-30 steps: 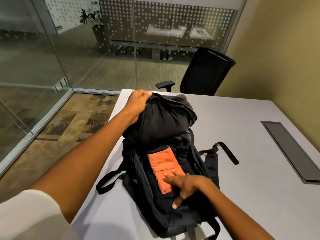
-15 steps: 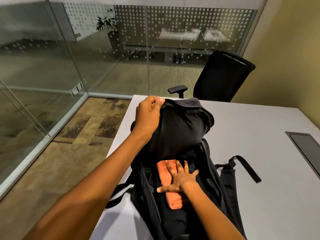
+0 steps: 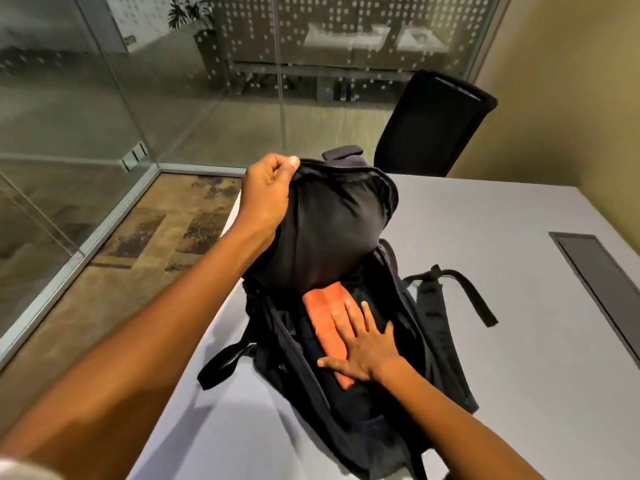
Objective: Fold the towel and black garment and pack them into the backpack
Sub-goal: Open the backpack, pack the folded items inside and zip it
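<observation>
While left hand (image 3: 266, 195) grips one backpack's (image 3: 446, 368) flap, right hand (image 3: 363, 348) presses one towel (image 3: 323, 315), fingers straight.

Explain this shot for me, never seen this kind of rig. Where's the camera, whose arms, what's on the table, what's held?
There is no robot here. A person wears one wide-angle camera on the head, looking forward and down, so the two bare arms are their own. A black backpack lies open on a grey table. The left hand grips the raised top flap and holds it up. The right hand lies flat with spread fingers, pressing on a folded orange towel inside the main compartment. Dark fabric lies beside the towel; whether that is the black garment I cannot tell. Beyond the table stand a black office chair and glass walls.
</observation>
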The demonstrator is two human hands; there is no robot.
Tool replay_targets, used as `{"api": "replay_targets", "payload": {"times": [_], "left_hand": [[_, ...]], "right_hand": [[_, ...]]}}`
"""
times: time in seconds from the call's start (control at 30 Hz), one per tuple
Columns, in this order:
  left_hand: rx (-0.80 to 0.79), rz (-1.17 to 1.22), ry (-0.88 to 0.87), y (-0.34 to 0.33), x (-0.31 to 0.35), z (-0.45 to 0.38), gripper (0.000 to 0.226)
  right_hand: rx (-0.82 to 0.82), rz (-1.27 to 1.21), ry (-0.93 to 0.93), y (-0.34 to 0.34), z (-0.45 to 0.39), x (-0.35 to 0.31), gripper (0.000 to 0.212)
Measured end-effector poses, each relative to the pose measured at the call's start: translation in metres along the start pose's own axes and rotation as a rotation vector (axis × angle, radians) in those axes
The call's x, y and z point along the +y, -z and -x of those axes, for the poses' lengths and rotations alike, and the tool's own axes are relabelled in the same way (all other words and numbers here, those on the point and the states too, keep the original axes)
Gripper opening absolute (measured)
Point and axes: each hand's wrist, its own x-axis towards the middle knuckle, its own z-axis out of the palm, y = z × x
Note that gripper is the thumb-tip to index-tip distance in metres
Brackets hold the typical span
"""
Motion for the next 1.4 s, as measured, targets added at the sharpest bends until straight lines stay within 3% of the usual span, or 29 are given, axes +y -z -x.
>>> {"api": "replay_targets", "payload": {"times": [0.1, 0.2, 0.23, 0.33, 0.4, 0.47, 0.57, 0.67, 0.73, 0.8, 0.93, 1.1, 1.23, 1.4], "left_hand": [[-0.030, -0.038, 0.003, -0.004, -0.002, 0.003, 0.023], [-0.045, -0.088, 0.000, -0.002, -0.003, 0.003, 0.026], [-0.041, -0.102, -0.001, -0.001, -0.004, 0.002, 0.027], [-0.035, -0.123, 0.001, 0.001, -0.004, 0.003, 0.029], [-0.037, -0.121, 0.013, 0.001, -0.004, 0.005, 0.028], [-0.033, -0.103, 0.030, 0.000, -0.004, 0.010, 0.029], [-0.024, -0.080, 0.054, -0.001, -0.002, 0.015, 0.031], [-0.011, -0.093, 0.064, 0.000, -0.001, 0.019, 0.030], [-0.013, -0.109, 0.058, 0.000, 0.000, 0.023, 0.029], [-0.026, -0.126, 0.050, 0.000, 0.000, 0.027, 0.028], [-0.058, -0.102, 0.040, 0.005, -0.001, 0.033, 0.027], [-0.084, -0.087, 0.027, 0.008, -0.004, 0.038, 0.026], [-0.098, -0.060, 0.049, 0.007, 0.001, 0.045, 0.026], [-0.140, -0.092, 0.081, 0.015, 0.002, 0.050, 0.021]], "right_hand": [[0.005, -0.017, 0.008, -0.012, 0.032, 0.008, 0.129], [-0.046, 0.121, -0.049, -0.003, 0.060, 0.018, 0.146], [-0.071, 0.216, -0.073, 0.006, 0.069, 0.023, 0.143], [-0.071, 0.462, 0.006, 0.033, 0.102, 0.037, 0.105], [-0.072, 0.477, 0.167, 0.044, 0.119, 0.042, 0.113], [-0.026, 0.305, 0.316, 0.043, 0.133, 0.044, 0.100], [0.050, -0.182, 0.472, 0.042, 0.141, 0.044, 0.070], [0.219, -0.632, 0.518, 0.046, 0.139, 0.046, 0.032], [0.389, -0.773, 0.547, 0.050, 0.136, 0.050, 0.021], [0.492, -0.821, 0.556, 0.056, 0.139, 0.053, 0.020], [0.489, -0.941, 0.521, 0.067, 0.150, 0.062, 0.010], [0.593, -1.181, 0.139, 0.071, 0.095, 0.103, 0.024], [0.572, -1.093, 0.005, 0.077, 0.030, 0.115, 0.030], [0.552, -1.060, 0.013, 0.096, -0.025, 0.097, 0.036]]}}
